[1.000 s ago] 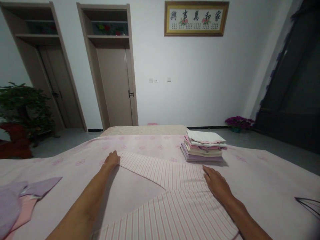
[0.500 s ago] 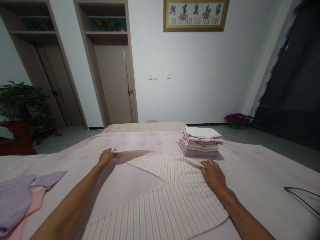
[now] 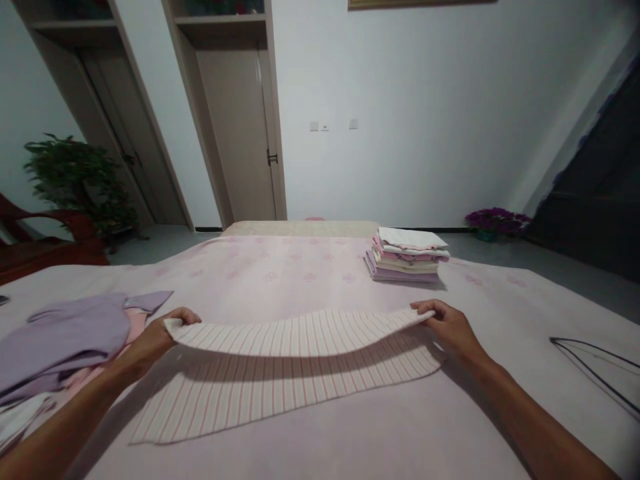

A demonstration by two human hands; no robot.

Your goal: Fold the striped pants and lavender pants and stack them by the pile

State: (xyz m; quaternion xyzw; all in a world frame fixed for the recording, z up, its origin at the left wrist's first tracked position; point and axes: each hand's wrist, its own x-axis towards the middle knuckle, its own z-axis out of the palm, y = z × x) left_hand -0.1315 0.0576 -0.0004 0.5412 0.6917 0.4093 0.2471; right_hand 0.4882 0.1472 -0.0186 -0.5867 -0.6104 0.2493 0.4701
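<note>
White trousers with thin pink stripes lie crosswise on the pink bedspread, one layer raised over the other. My left hand pinches the left end of the upper layer. At the opposite end, my right hand grips the upper corner between thumb and fingers. The raised edge sags a little in the middle and casts a shadow on the layer beneath. Beyond my right hand stands a neat stack of folded clothes, white on top and purple at the bottom.
Loose purple clothing lies in a heap at the left, over pink clothing. A black wire hanger rests at the right. Past the bed are a wooden chair, a leafy plant and purple flowers.
Both hands have brought the upper trouser layer nearer and over the lower one, narrowing the spread cloth. My left hand has moved left and slightly down. The view has tipped downward.
</note>
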